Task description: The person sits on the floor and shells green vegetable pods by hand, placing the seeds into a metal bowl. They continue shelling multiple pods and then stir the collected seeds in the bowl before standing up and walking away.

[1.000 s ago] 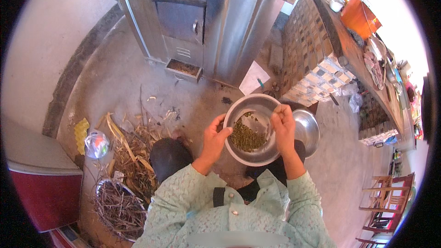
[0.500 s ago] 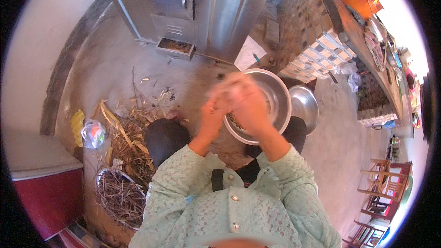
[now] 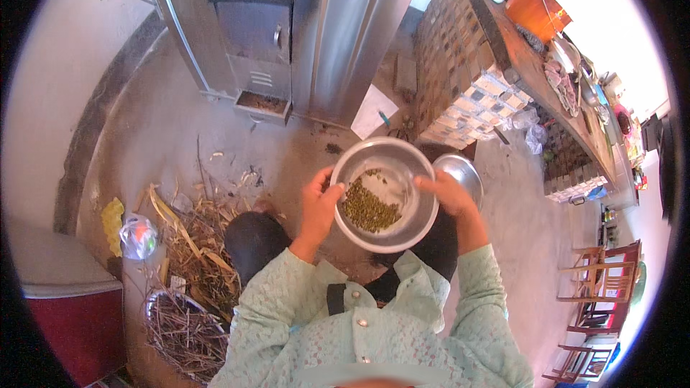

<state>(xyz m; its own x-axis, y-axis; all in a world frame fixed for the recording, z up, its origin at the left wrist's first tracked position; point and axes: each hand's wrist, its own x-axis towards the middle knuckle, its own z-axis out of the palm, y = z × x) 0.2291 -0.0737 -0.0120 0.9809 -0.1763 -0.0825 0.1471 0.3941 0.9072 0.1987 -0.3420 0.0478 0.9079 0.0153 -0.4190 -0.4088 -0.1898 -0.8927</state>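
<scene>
A round metal bowl (image 3: 419, 226) is held up in front of me between both hands, above my knees. Small green beans or seeds (image 3: 369, 206) lie gathered over the left and near part of its bottom. My left hand (image 3: 318, 205) grips the left rim, thumb over the edge. On the opposite side, my right hand (image 3: 447, 192) has the rim with its thumb inside and its fingers mostly hidden underneath. A second shiny metal bowl (image 3: 462, 171) sits on the floor just past my right hand, partly covered by it.
Ahead stands a metal stove (image 3: 251, 36) with an ash drawer (image 3: 263, 106) pulled out. Dry twigs and husks (image 3: 205, 244) lie to my left, beside a basin of sticks (image 3: 187, 330). A brick-sided counter (image 3: 460, 65) runs along the right, with wooden chairs (image 3: 600, 280) farther back.
My hands were together and blurred over the bowl; now they are apart, holding its rim on either side. The bowl has shifted left and nearer, and the beans show fully.
</scene>
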